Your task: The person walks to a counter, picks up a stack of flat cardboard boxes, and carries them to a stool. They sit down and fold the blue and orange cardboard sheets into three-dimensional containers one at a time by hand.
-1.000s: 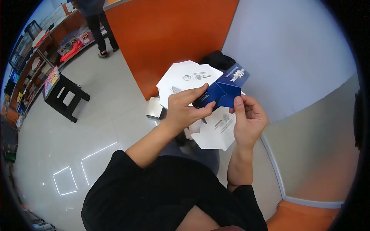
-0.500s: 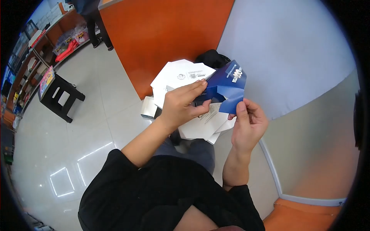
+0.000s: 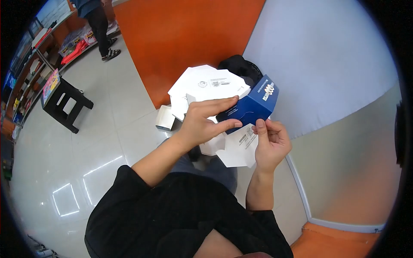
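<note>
A dark blue cardboard box (image 3: 251, 103) with white print is in front of me, folded into shape, its printed end at the right. My left hand (image 3: 206, 118) is closed on its left side, fingers along the top and thumb by the lower edge. At the lower right corner, the thumb and fingertips of my right hand (image 3: 272, 144) pinch the box's edge. Beneath it lie several flat white carton blanks (image 3: 206, 86) with small print. Another white blank (image 3: 238, 150) sits below the box, close to my right hand.
A small pale box (image 3: 164, 118) stands by the blanks, and a black item (image 3: 238, 65) lies behind them. An orange panel (image 3: 185, 38) rises ahead, beside a white sheet (image 3: 318, 56). On the left are a black stool (image 3: 66, 103), shelves and a standing person (image 3: 98, 26).
The blue box's open flap has folded in, and its end face now looks closed. My right hand has moved slightly left and down. A white blank below has shifted, and the person has moved.
</note>
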{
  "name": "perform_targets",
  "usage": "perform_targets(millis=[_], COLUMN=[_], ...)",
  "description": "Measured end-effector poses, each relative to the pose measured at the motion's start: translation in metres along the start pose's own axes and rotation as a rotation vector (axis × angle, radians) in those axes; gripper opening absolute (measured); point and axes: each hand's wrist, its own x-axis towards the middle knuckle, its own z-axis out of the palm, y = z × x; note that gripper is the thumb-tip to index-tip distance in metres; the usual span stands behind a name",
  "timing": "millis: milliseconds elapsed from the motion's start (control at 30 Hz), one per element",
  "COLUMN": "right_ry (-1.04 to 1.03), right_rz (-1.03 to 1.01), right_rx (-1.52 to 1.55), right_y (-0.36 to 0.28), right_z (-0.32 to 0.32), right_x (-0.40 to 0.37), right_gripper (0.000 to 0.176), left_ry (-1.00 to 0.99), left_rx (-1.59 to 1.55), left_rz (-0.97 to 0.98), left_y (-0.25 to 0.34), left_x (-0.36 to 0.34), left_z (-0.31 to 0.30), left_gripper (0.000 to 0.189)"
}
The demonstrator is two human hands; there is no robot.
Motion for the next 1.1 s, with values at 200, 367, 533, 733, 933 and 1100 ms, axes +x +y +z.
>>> perform_targets(millis=[200, 367, 533, 733, 933, 1100], right_ry=[-0.010, -0.077, -0.136, -0.140, -0.195, -0.213], right_rz=[0.025, 0.005, 0.090, 0.055, 0.234, 0.274], right_rx=[-0.056, -0.180, -0.100, -0.087, -0.013, -0.023], right_y=[0.004, 0.006, 0.011, 0.015, 0.012, 0.009], right_z=[0.005, -0.001, 0.005, -0.007, -0.010, -0.003], right_x=[-0.003, -0.005, -0.009, -0.001, 0.005, -0.004], right_gripper=[0.011, 0.012, 0.012, 0.013, 0.014, 0.014], left_ry=[0.107, 0.137, 0.185, 0.165, 0.177, 0.237], left_rx=[0.003, 0.079, -0.036, 0.034, -0.064, -0.108], left_rz=[-0.155, -0.103, -0.141, -0.158, -0.256, -0.258], left_y=[0.003, 0.000, 0.010, 0.010, 0.007, 0.003], left_x=[-0.009, -0.012, -0.010, -0.001, -0.005, -0.009], left_z=[0.010, 0.010, 0.013, 0.002, 0.001, 0.003], left_gripper=[0.044, 0.038, 0.031, 0.020, 0.017, 0.015])
